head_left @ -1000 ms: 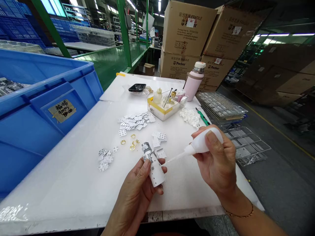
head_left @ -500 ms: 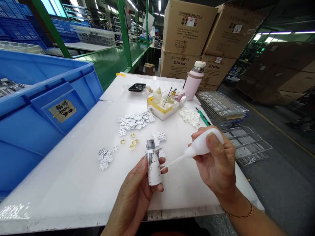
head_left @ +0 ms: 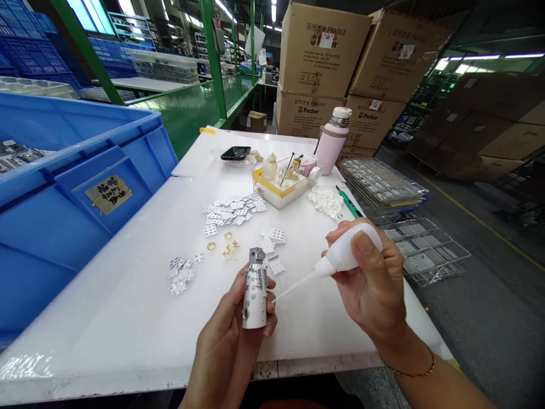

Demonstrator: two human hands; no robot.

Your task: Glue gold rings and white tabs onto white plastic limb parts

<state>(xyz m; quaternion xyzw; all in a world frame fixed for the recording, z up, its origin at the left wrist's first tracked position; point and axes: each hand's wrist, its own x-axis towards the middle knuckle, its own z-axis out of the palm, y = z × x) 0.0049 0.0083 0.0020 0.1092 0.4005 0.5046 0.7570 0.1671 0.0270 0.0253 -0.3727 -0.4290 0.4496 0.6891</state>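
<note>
My left hand [head_left: 232, 318] is closed around a white cylindrical model part [head_left: 256, 298] with grey details and a grey block at its top, held nearly upright above the table. In my right hand [head_left: 377, 281] is a white squeeze bottle [head_left: 351, 250], its long thin nozzle slanting down to the left. The nozzle tip ends close to the model part's right side, near my left fingertips; whether it touches I cannot tell. Beyond the part lie several small white square pieces [head_left: 276, 264]. Gold rings [head_left: 228, 246] rest to the left of them.
A pile of white pieces [head_left: 234, 210] and a smaller pile [head_left: 181, 275] lie on the white table [head_left: 128, 318]. Behind stand a tray [head_left: 279, 196] of small bottles, a pink flask [head_left: 331, 145] and a green cutter [head_left: 349, 201]. A blue crate [head_left: 85, 227] borders the left.
My left hand has turned the model part, showing another side of it, and shifted slightly left and down. The squeeze bottle has moved a little left with my right hand.
</note>
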